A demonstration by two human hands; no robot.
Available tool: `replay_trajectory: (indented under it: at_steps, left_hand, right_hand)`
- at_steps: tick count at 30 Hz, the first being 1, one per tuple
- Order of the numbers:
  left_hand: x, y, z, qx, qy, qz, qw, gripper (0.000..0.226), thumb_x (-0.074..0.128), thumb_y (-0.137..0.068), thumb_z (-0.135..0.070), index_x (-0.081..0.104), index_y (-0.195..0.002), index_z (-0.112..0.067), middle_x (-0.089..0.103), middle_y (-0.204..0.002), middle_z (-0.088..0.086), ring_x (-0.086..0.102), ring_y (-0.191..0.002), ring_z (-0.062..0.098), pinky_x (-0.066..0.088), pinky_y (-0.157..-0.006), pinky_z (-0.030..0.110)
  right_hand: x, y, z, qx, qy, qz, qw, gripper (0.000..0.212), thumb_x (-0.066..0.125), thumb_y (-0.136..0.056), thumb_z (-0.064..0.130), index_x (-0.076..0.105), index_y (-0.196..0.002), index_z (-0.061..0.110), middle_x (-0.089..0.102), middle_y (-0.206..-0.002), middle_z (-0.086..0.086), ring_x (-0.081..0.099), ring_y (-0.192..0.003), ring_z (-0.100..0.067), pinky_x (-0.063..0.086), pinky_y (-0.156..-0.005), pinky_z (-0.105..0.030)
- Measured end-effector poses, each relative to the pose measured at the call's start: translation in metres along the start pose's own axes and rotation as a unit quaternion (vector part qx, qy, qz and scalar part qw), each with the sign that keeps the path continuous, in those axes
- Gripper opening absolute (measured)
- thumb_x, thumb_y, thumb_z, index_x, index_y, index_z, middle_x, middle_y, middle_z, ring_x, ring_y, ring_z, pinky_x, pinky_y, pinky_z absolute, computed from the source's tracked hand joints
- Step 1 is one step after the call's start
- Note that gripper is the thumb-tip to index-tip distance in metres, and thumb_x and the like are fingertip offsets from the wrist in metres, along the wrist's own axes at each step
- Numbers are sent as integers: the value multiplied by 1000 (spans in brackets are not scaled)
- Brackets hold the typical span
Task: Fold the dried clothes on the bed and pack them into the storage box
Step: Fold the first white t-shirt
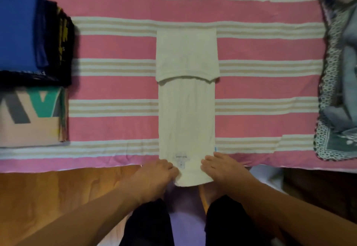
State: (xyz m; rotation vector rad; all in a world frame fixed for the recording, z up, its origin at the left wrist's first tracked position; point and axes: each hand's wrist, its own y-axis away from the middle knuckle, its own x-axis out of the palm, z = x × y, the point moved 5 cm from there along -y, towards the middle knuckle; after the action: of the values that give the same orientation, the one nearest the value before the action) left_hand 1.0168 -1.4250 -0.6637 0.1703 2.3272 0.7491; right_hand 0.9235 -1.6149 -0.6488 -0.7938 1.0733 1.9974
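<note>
A cream-white garment (186, 106) lies folded into a long narrow strip down the middle of the pink striped bedsheet (116, 46). Its far part is doubled back over itself. The near end, with a small label, hangs over the bed's front edge. My left hand (154, 178) grips the near left corner of that end. At the near right corner my right hand (224, 168) holds the cloth, fingers curled over the edge.
Folded clothes sit at the left: a blue and black stack (29, 37) and, nearer, a pink, teal and grey piece (32, 116). A heap of unfolded blue and patterned fabric (340, 91) lies at the right edge. Orange bedding (58, 197) is below the sheet.
</note>
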Motion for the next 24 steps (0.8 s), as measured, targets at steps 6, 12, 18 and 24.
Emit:
replay_trajectory:
  at_steps: [6, 12, 18, 24]
  left_hand:
    - [-71, 5, 25, -271, 457, -251, 809, 20, 69, -90, -8, 69, -99, -25, 74, -93, -11, 69, -87, 6, 54, -79, 30]
    - [-102, -65, 75, -348, 506, -296, 731, 18, 61, -100, -22, 58, -117, -21, 66, -107, -5, 67, -101, 22, 57, -86, 41]
    - [-95, -28, 34, -219, 117, -458, 854, 29, 64, -97, -23, 59, -123, -9, 55, -123, 6, 53, -112, 24, 47, -95, 39]
    - [-24, -47, 26, -84, -200, -174, 961, 77, 53, -90, -36, 31, -157, -6, 23, -164, 22, 18, -153, 39, 18, -123, 53]
  right_hand:
    - [-81, -26, -63, 296, -357, -123, 877, 6, 67, -92, 26, 66, -97, 30, 69, -91, 11, 62, -85, -7, 45, -71, -24]
    - [-79, -89, -121, 420, -342, -160, 825, 9, 65, -94, 28, 59, -98, 22, 59, -86, 6, 57, -85, -20, 38, -65, -29]
    - [-69, -52, -54, 285, -66, -262, 920, 35, 60, -94, 22, 57, -128, 14, 53, -124, -6, 50, -112, -24, 49, -94, -42]
    - [-12, -57, -39, 89, 78, -25, 993, 85, 57, -83, 28, 22, -159, 12, 9, -166, -18, 1, -154, -34, 7, -125, -50]
